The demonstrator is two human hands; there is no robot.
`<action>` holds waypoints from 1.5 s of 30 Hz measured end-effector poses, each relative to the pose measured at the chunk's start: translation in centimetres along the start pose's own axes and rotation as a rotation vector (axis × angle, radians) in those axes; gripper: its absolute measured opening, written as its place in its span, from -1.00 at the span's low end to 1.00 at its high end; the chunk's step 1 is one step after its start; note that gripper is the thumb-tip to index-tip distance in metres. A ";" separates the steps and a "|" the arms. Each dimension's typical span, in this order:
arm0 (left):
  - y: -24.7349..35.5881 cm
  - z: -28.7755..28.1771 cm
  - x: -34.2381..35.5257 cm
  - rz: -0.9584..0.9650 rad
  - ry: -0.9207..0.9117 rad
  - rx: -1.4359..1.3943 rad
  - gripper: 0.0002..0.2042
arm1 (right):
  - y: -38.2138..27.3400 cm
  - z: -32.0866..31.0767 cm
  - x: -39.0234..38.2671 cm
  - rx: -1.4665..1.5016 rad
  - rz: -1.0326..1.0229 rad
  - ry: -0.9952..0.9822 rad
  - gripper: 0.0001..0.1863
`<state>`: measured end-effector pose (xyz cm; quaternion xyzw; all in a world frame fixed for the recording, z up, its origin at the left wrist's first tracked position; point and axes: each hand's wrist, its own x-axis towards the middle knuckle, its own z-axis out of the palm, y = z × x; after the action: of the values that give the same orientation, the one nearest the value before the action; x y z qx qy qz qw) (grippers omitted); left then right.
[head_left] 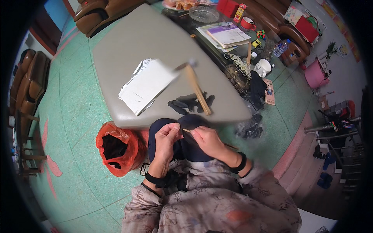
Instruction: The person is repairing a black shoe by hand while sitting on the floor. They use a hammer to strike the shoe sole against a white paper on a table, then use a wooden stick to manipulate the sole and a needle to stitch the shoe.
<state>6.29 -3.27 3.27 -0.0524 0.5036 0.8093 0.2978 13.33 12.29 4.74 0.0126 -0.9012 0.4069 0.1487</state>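
Note:
Over my dark-trousered lap, my left hand (167,136) pinches thumb and finger together; whatever they hold is too small to make out. Close beside it, my right hand (208,141) grips a thin light-brown stick (187,131), whose tip points toward the left hand. A dark patch between the hands blends with the trousers. Just ahead, several black flat curved pieces (179,106) lie at the near edge of the grey padded table (128,42). A hammer (198,89) with a wooden handle rests partly over them. Left of it lies a worn white slab (147,85) with ragged edges.
A red plastic bag (132,158) with black contents stands on the green floor by my left leg. At right, a dark glass table carries papers (225,35), a white mug (263,67), a red cup (248,23) and cords (241,64). Brown sofas (91,15) stand beyond.

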 end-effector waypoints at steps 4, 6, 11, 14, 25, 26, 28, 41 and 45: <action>0.0 0.7 -0.5 0.129 0.037 0.109 -0.86 | -1.0 -1.1 -0.3 0.168 0.202 -0.052 -0.82; 0.1 1.3 -0.8 0.179 0.052 0.148 -0.87 | -1.2 -0.9 -0.6 0.189 0.233 -0.023 -0.84; 0.4 1.5 -0.9 0.131 0.046 0.091 -0.90 | -0.7 -0.2 -0.9 0.095 0.037 0.101 -0.86; 0.2 1.6 -1.6 0.163 0.075 0.027 -0.91 | -1.6 0.1 -1.1 0.201 0.181 0.070 -0.84; 0.0 1.7 -1.6 0.187 0.085 0.029 -0.94 | -0.8 0.8 -0.9 0.056 -0.088 0.084 -0.84; 0.5 1.5 -1.2 0.170 0.051 0.061 -0.95 | -0.5 0.5 -0.6 -0.029 -0.143 0.055 -0.84; 1.1 1.3 -0.5 0.123 0.017 0.117 -0.96 | -0.2 -0.2 0.2 -0.115 -0.197 0.011 -0.84; -1.1 2.4 -0.4 0.509 0.091 0.631 -0.84 | -0.3 -1.3 0.6 0.633 0.420 -0.208 -0.79; -1.1 1.7 -0.3 0.479 0.127 0.656 -0.85 | 0.0 -0.6 0.0 0.452 0.312 -0.104 -0.78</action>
<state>7.48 -1.60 3.39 0.1144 0.7503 0.6474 0.0702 13.48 12.76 5.16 -0.0728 -0.7848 0.6146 0.0313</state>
